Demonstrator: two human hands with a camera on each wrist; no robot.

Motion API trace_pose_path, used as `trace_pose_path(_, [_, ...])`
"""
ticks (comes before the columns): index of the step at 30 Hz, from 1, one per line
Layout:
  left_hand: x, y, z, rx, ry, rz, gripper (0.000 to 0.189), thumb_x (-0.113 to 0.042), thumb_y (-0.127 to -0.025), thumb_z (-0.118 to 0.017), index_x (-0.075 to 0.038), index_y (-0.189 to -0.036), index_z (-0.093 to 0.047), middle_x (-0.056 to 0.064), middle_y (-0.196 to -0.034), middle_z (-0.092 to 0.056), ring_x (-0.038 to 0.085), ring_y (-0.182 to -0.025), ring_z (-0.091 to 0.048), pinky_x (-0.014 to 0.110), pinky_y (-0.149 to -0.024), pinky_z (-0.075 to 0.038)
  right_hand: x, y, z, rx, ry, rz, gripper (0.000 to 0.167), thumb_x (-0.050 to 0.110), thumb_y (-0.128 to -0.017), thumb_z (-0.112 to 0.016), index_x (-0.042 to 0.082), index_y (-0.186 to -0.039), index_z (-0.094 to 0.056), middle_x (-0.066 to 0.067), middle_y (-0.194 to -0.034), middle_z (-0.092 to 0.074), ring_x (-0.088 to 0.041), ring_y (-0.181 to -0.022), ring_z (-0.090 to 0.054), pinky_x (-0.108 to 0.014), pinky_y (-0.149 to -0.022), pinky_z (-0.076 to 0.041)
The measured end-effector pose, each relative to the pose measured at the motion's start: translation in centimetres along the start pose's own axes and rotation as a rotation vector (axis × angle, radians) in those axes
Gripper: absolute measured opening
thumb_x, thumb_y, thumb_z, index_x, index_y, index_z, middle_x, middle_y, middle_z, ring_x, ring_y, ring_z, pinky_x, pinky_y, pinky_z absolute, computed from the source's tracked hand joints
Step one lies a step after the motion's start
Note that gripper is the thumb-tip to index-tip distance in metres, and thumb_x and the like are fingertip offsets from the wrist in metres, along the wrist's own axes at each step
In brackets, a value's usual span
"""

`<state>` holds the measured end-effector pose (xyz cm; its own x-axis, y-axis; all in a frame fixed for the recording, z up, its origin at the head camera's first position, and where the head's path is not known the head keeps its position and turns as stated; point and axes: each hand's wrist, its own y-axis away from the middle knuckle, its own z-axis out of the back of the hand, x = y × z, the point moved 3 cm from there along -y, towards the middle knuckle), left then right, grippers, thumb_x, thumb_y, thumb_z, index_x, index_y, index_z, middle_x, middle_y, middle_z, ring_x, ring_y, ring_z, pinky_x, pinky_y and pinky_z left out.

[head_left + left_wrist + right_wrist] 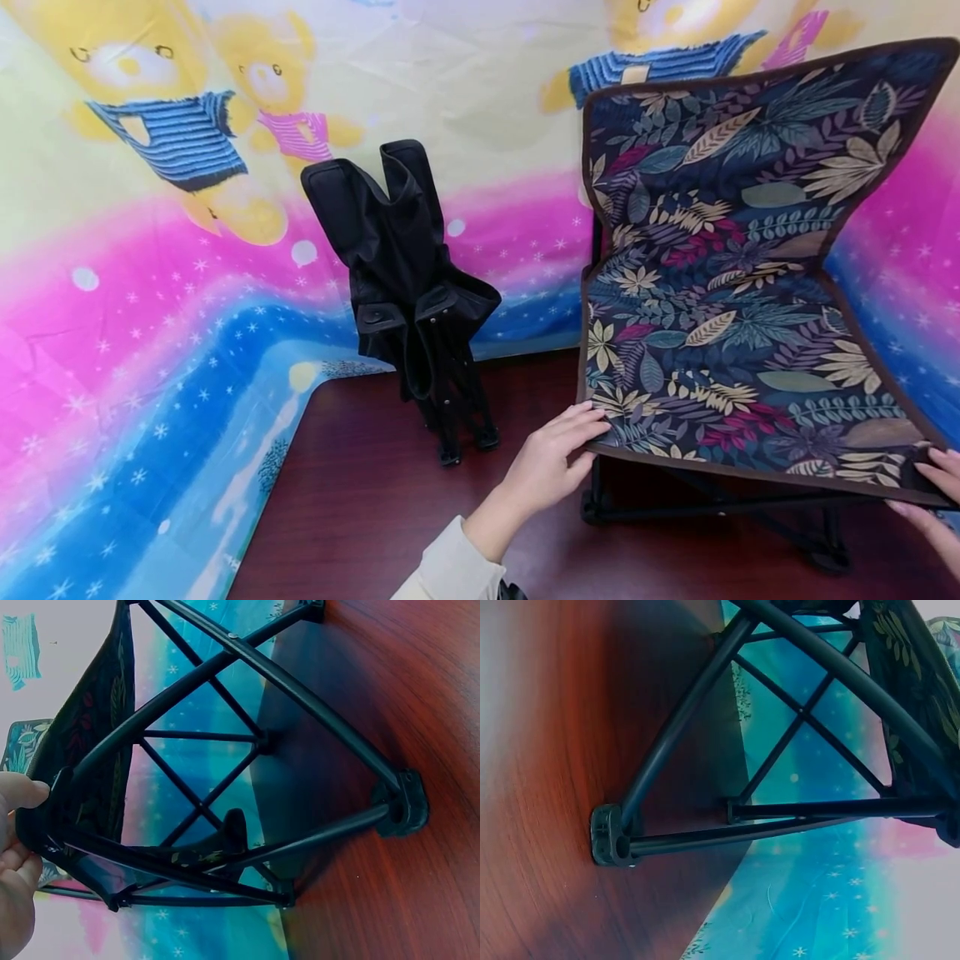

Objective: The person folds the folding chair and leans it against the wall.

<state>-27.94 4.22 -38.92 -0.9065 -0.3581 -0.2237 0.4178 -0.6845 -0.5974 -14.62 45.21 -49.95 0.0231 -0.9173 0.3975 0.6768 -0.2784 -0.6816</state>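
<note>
Chair (735, 333) stands between left hand (553, 454) and right hand (947, 481), both gripping front corners.

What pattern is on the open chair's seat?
Leaves in cream, teal, purple and magenta on dark blue cover the seat; the head view shows it best.

1. left forearm, cream sleeve (457, 562), enters at bottom of head view, slants up to the right; bare wrist (489, 521) past the cuff.
2. left hand (551, 454): back of hand up, fingers (588, 418) close together, pointing right.
3. left thumb (579, 468) apart, below the fingers; pinch grip.
4. left wrist view: same hand partly visible at left edge.
5. right hand (933, 504): cut off by right edge of head view, fingers pointing left, right thumb (924, 523) below, pinching.
6. hands well apart.
</note>
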Motion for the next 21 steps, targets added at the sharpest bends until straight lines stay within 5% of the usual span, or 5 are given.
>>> trace_pose_path(3, [0.1, 0.1, 0.1, -0.006, 0.007, -0.010, 0.035, -0.006, -0.077, -0.061, -0.010, -0.112, -0.059, 0.000, -0.120, -0.051, 0.007, -0.118, -0.035, 0.020, -0.094, -0.030, -6.0, 0.9, -2.5, -0.110, -0.062, 0.092, 0.062, 0.057, -0.077, -0.045, 0.022, -0.129, -0.041, 0.005, -0.136, -0.031, -0.022, -0.126, -0.021, -0.037, -0.103, -0.011])
trace_pose_path(6, [0.1, 0.1, 0.1, -0.013, 0.035, -0.018, 0.035, -0.007, -0.077, -0.062, -0.009, -0.112, -0.059, 0.001, -0.119, -0.052, 0.008, -0.118, -0.036, 0.019, -0.093, -0.031, -10.4, 1.6, -4.3, -0.192, -0.113, 0.156, 0.074, 0.062, -0.073, -0.046, 0.008, -0.122, -0.050, -0.001, -0.131, -0.039, -0.027, -0.123, -0.027, -0.039, -0.102, -0.014])
trace_pose_path(11, [0.3, 0.1, 0.3, -0.018, 0.116, -0.012, 0.034, -0.010, -0.077, -0.065, -0.008, -0.111, -0.060, 0.003, -0.118, -0.053, 0.008, -0.117, -0.037, 0.017, -0.092, -0.031, -12.2, 1.8, -4.9, -0.169, -0.103, 0.140, 0.091, 0.069, -0.067, -0.042, -0.009, -0.114, -0.051, -0.012, -0.130, -0.040, -0.029, -0.123, -0.027, -0.041, -0.102, -0.014])
trace_pose_path(17, [0.4, 0.1, 0.5, -0.026, 0.141, -0.021, 0.035, -0.012, -0.076, -0.066, -0.007, -0.110, -0.060, 0.004, -0.115, -0.055, 0.008, -0.116, -0.039, 0.017, -0.092, -0.031, -13.1, 1.9, -5.3, -0.187, -0.141, 0.245, 0.076, 0.064, -0.072, -0.047, 0.008, -0.123, -0.049, -0.005, -0.131, -0.039, -0.026, -0.123, -0.028, -0.037, -0.102, -0.016])
trace_pose_path(21, [0.5, 0.1, 0.5, -0.032, 0.139, -0.028, 0.034, -0.008, -0.075, -0.066, -0.007, -0.109, -0.061, 0.004, -0.114, -0.056, 0.008, -0.116, -0.040, 0.017, -0.092, -0.030, -21.0, 2.8, -8.4, -0.185, -0.227, 0.335, 0.075, 0.061, -0.074, -0.049, 0.000, -0.118, -0.052, -0.014, -0.129, -0.040, -0.028, -0.121, -0.029, -0.037, -0.101, -0.016])
